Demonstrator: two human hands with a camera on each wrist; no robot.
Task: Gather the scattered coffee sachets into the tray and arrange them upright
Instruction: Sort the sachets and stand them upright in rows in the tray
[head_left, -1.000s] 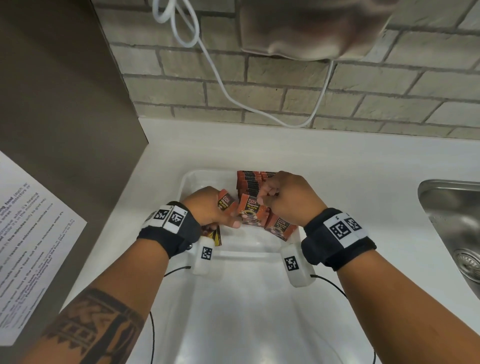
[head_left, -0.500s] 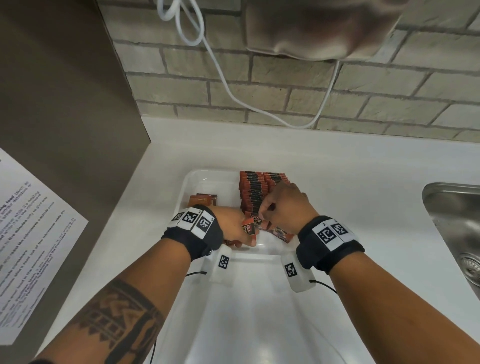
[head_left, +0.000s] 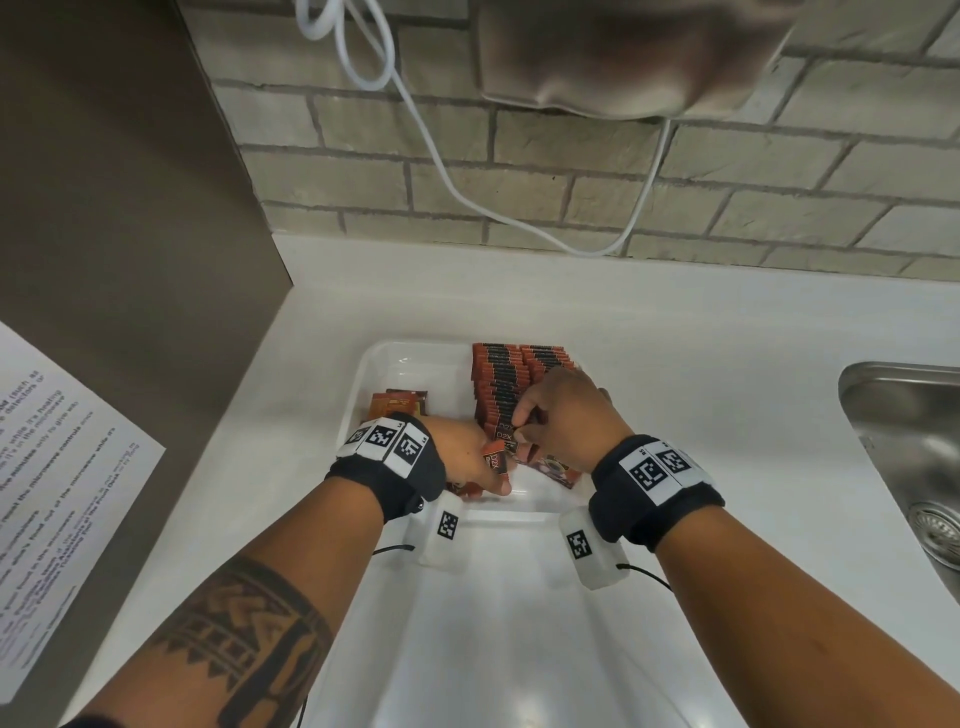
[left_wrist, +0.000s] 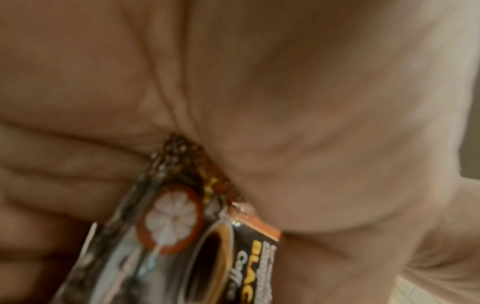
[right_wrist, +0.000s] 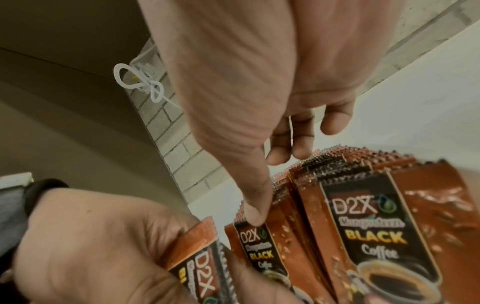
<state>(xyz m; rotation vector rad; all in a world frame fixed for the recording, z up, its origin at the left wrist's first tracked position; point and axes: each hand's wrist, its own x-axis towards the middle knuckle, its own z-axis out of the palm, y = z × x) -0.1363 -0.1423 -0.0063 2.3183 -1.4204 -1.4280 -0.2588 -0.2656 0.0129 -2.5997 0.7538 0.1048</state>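
At the far left a printed notice (head_left: 62, 493) hung on a brown panel. On the white counter (head_left: 701, 332) stood the clear plastic tray (head_left: 379, 364), and the task's sachets were all inside it, as far as the head view showed; none lay on the counter.

In the tray's left part, a few loose sachets (head_left: 400, 402) lay flat, just beyond the left wrist. The left hand (head_left: 462, 457) had its fingers curled round a small bunch of D2X coffee sachets (head_left: 496, 460), gripped at their sealed ends; the left wrist view showed the crimped edge pressed into the palm. Just to its right, the right hand (head_left: 563, 415) pinched the top of the nearest sachet (right_wrist: 255, 244), thumb on its upper edge, against the front of the standing rows (head_left: 511, 384). Its other fingers curled over the tops of the pack behind.

Those rows, two side by side, stood upright at the tray's far right corner, tightly packed. One more sachet (head_left: 558, 467) lay flat below the right wrist. Further right, a steel sink (head_left: 904, 447) was set into the counter.

The job looked well past halfway: most sachets stood in rows. What seemed left was the left hand's bunch, the flat ones at the left, and the one under the right wrist.
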